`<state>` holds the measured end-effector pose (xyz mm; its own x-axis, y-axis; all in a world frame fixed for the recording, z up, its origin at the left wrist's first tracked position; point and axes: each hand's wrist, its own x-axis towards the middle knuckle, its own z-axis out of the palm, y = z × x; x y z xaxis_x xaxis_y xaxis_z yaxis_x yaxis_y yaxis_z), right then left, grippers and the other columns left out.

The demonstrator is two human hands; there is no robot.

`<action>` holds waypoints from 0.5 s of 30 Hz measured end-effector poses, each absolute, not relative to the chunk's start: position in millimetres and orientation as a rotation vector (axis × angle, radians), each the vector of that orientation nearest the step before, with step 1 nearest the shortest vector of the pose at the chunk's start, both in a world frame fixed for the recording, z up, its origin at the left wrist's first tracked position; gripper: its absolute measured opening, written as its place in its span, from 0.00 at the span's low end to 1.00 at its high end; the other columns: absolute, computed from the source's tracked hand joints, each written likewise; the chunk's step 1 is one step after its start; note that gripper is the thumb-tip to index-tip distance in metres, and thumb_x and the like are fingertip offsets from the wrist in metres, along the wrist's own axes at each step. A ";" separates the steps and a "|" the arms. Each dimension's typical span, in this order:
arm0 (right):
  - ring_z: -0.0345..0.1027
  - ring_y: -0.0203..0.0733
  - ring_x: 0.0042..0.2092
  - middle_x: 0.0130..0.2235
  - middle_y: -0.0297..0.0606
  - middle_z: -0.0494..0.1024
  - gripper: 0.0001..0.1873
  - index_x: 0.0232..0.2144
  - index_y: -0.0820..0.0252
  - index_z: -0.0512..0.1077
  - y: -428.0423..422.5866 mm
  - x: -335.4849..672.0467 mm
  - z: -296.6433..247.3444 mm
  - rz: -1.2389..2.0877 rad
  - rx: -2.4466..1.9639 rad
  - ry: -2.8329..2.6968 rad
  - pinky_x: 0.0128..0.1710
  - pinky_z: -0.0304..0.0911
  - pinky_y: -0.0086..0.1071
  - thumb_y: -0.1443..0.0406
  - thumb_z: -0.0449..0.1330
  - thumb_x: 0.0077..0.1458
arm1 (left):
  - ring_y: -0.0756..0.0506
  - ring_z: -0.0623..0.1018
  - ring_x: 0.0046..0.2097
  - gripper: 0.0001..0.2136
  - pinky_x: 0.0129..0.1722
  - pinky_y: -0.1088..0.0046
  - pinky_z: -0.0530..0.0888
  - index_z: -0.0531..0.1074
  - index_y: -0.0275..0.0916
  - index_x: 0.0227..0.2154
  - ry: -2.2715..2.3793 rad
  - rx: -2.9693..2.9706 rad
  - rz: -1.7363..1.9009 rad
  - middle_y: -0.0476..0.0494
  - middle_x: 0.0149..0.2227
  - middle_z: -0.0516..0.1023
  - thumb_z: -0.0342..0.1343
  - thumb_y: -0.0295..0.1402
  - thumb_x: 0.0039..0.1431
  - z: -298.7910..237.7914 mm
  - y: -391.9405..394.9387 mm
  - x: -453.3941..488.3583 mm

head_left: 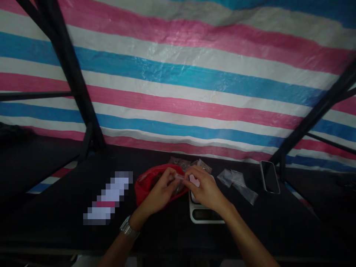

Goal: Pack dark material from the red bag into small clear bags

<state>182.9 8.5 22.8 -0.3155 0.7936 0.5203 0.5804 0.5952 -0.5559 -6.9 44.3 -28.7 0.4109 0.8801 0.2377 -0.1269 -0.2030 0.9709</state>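
A tarpaulin (178,74) striped pink, blue and white hangs as the back wall. Black frame bars (71,74) cross it. The dark table (55,193) sits in dim light, perhaps black.

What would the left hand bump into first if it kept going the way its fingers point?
Probably the right hand: the left hand points up and rightward, and both pinch the same small clear bag. Depth is hard to judge in the dim picture.
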 end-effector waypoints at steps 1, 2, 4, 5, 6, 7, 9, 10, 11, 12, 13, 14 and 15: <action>0.71 0.42 0.44 0.39 0.34 0.77 0.08 0.35 0.56 0.72 10.2 182.8 23.3 0.334 -1.070 -2.021 0.49 0.61 0.34 0.73 0.65 0.63 | 0.48 0.73 0.37 0.14 0.39 0.71 0.71 0.66 0.43 0.40 0.700 1.467 1.065 0.51 0.36 0.74 0.59 0.47 0.67 -28.6 43.9 -8.4; 0.71 0.42 0.44 0.39 0.34 0.77 0.08 0.36 0.56 0.72 11.8 182.4 23.6 0.332 -1.057 -2.014 0.50 0.61 0.34 0.73 0.65 0.63 | 0.48 0.74 0.37 0.15 0.40 0.71 0.71 0.65 0.43 0.40 0.691 1.440 1.062 0.51 0.37 0.73 0.60 0.48 0.66 -27.9 43.1 -10.3; 0.71 0.42 0.45 0.40 0.34 0.77 0.08 0.36 0.56 0.72 14.2 180.4 24.1 0.340 -1.050 -2.004 0.50 0.61 0.34 0.72 0.65 0.64 | 0.48 0.75 0.40 0.17 0.42 0.71 0.72 0.64 0.44 0.41 0.661 1.351 1.049 0.51 0.39 0.74 0.64 0.48 0.63 -24.8 40.2 -14.7; 0.71 0.42 0.45 0.40 0.34 0.76 0.07 0.36 0.55 0.72 14.9 178.8 24.2 0.353 -1.056 -2.000 0.50 0.61 0.34 0.72 0.65 0.64 | 0.48 0.76 0.41 0.18 0.44 0.71 0.72 0.64 0.45 0.43 0.638 1.302 1.036 0.51 0.41 0.75 0.65 0.47 0.62 -22.9 38.2 -17.3; 0.71 0.42 0.45 0.40 0.34 0.76 0.07 0.36 0.55 0.72 15.2 177.0 24.1 0.370 -1.062 -1.994 0.49 0.61 0.33 0.71 0.65 0.64 | 0.48 0.77 0.43 0.19 0.46 0.70 0.73 0.65 0.46 0.46 0.614 1.256 1.018 0.50 0.43 0.77 0.67 0.46 0.62 -21.3 36.0 -19.9; 0.70 0.42 0.45 0.39 0.34 0.75 0.07 0.35 0.55 0.72 15.2 174.9 23.6 0.385 -1.068 -1.982 0.48 0.62 0.33 0.71 0.65 0.64 | 0.48 0.78 0.46 0.20 0.49 0.70 0.73 0.65 0.48 0.50 0.592 1.225 0.994 0.49 0.46 0.78 0.67 0.44 0.62 -20.0 33.7 -22.4; 0.70 0.41 0.45 0.39 0.34 0.75 0.08 0.33 0.55 0.70 14.6 170.8 21.7 0.400 -1.073 -1.949 0.47 0.62 0.32 0.70 0.65 0.64 | 0.47 0.79 0.47 0.28 0.52 0.69 0.73 0.61 0.51 0.61 0.558 1.211 0.932 0.48 0.48 0.79 0.68 0.41 0.63 -19.6 29.6 -26.8; 0.70 0.41 0.45 0.39 0.34 0.75 0.09 0.33 0.55 0.70 14.3 169.2 20.4 0.399 -1.072 -1.930 0.47 0.62 0.32 0.69 0.65 0.64 | 0.47 0.80 0.46 0.33 0.51 0.69 0.73 0.57 0.53 0.66 0.551 1.213 0.903 0.48 0.47 0.80 0.67 0.40 0.63 -20.1 27.8 -28.5; 0.70 0.41 0.45 0.40 0.34 0.75 0.10 0.32 0.55 0.69 14.3 168.0 18.9 0.398 -1.070 -1.909 0.47 0.62 0.33 0.69 0.66 0.63 | 0.48 0.80 0.44 0.36 0.49 0.70 0.73 0.53 0.53 0.69 0.548 1.211 0.879 0.48 0.45 0.81 0.67 0.39 0.64 -20.9 26.4 -30.0; 0.69 0.41 0.44 0.39 0.34 0.75 0.11 0.30 0.55 0.68 14.5 167.4 17.6 0.400 -1.071 -1.883 0.46 0.61 0.33 0.69 0.65 0.63 | 0.48 0.80 0.42 0.38 0.47 0.70 0.74 0.51 0.53 0.71 0.545 1.213 0.853 0.49 0.42 0.81 0.66 0.38 0.65 -21.5 25.2 -31.2; 0.68 0.40 0.41 0.37 0.33 0.75 0.12 0.29 0.55 0.66 15.2 167.4 16.6 0.406 -1.080 -1.847 0.44 0.61 0.32 0.68 0.64 0.63 | 0.49 0.79 0.40 0.38 0.44 0.71 0.74 0.50 0.52 0.72 0.542 1.218 0.824 0.50 0.40 0.81 0.65 0.39 0.65 -21.6 24.2 -32.3; 0.67 0.39 0.38 0.34 0.31 0.73 0.13 0.28 0.54 0.64 16.3 167.8 16.0 0.419 -1.096 -1.803 0.41 0.61 0.31 0.68 0.63 0.63 | 0.49 0.80 0.40 0.39 0.44 0.71 0.74 0.51 0.51 0.72 0.539 1.224 0.791 0.50 0.39 0.81 0.65 0.38 0.65 -21.0 23.5 -33.4; 0.64 0.38 0.35 0.31 0.29 0.70 0.14 0.27 0.54 0.63 17.7 168.6 15.9 0.434 -1.114 -1.752 0.37 0.59 0.31 0.67 0.62 0.63 | 0.48 0.81 0.41 0.39 0.45 0.71 0.75 0.52 0.51 0.72 0.538 1.229 0.763 0.50 0.40 0.82 0.66 0.38 0.64 -19.7 22.8 -34.5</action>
<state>168.6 17.7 15.9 -0.1032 0.8352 0.5402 0.4864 0.5161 -0.7051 -34.5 22.8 -19.7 0.6442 0.7641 0.0346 -0.2242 0.1455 0.9636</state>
